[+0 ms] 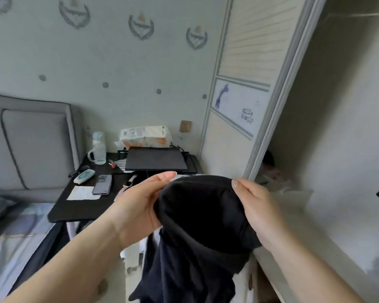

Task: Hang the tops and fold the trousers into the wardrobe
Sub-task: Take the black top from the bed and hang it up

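Both hands on black garment; left hand fingers clamped on left edge; right hand fingers clamped on right edge; garment hangs before open wardrobe, above its shelf; keep top edge taut and level; let rest fall straight.

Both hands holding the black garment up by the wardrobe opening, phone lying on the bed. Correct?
Not quite. The head view shows the phone lying on the dark side table, not on the bed. The rest holds: left hand and right hand both hold the black garment up by the wardrobe opening.
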Tool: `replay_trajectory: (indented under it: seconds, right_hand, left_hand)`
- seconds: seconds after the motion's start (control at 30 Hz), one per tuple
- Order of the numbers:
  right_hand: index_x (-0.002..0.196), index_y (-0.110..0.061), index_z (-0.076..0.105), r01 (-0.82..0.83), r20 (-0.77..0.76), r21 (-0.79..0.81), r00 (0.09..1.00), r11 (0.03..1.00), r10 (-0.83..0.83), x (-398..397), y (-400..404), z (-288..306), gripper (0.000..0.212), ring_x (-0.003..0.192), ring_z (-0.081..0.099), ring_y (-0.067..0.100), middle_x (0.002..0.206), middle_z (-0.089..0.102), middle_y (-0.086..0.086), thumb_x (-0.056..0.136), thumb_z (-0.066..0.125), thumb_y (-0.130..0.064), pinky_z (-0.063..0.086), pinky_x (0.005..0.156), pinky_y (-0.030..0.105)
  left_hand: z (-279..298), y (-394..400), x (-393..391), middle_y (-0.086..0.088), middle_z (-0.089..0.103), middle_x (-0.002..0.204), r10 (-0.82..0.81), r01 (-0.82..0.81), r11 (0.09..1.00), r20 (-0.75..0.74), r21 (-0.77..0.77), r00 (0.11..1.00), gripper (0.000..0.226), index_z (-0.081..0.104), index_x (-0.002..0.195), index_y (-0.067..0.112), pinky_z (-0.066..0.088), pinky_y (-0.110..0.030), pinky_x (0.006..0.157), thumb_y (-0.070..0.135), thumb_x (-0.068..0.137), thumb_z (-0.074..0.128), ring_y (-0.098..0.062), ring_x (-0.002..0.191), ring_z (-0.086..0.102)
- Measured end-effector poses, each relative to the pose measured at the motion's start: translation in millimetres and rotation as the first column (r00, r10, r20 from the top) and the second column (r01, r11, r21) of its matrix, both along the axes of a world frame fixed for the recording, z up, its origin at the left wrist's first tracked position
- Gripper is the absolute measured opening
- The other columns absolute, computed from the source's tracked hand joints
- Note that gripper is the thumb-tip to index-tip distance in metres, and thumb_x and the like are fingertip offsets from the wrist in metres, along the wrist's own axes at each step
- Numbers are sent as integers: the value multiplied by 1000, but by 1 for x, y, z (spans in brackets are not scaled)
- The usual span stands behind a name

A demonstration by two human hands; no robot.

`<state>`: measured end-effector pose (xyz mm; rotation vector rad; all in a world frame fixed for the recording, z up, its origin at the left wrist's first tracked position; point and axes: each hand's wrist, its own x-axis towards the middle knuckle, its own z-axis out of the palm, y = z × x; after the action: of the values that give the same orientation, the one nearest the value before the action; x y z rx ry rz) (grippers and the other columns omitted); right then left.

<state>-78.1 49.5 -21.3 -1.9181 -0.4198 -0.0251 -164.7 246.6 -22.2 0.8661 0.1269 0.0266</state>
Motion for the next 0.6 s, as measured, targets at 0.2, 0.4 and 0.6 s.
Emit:
replay_trajectory:
  seconds: [0.2, 0.4, 0.6]
  right_hand:
    - [94, -23, 73, 186, 72, 88, 979, 979, -192, 51, -42, 43, 19, 94, 64, 0, 94, 72, -13, 95, 54, -19, 49, 92, 25]
    - [90, -29, 74, 355, 131, 62, 924, 933, -360, 126, -57, 93, 21, 94, 67, 7, 92, 73, -13, 95, 54, -23, 53, 89, 35]
    - [86, -31, 69, 529, 297, -82, 822, 845, -486, 185, -77, 169, 21, 73, 60, -14, 85, 69, -19, 95, 53, -21, 43, 59, 1]
  left_hand:
    - [20, -14, 93, -3, 71, 92, -235, 232, 972, 150, 35, 960, 47, 69, 105, 16, 56, -24, 63, 20, 62, 85, -14, 73, 68]
    - [66, -25, 207, -12, 72, 93, -326, 344, 939, 260, -23, 909, 36, 73, 102, 15, 56, -27, 58, 1, 74, 54, -19, 66, 69]
    - [138, -54, 297, -8, 73, 91, -437, 455, 889, 388, 49, 811, 38, 64, 114, 14, 58, -23, 59, 5, 78, 57, -13, 64, 69]
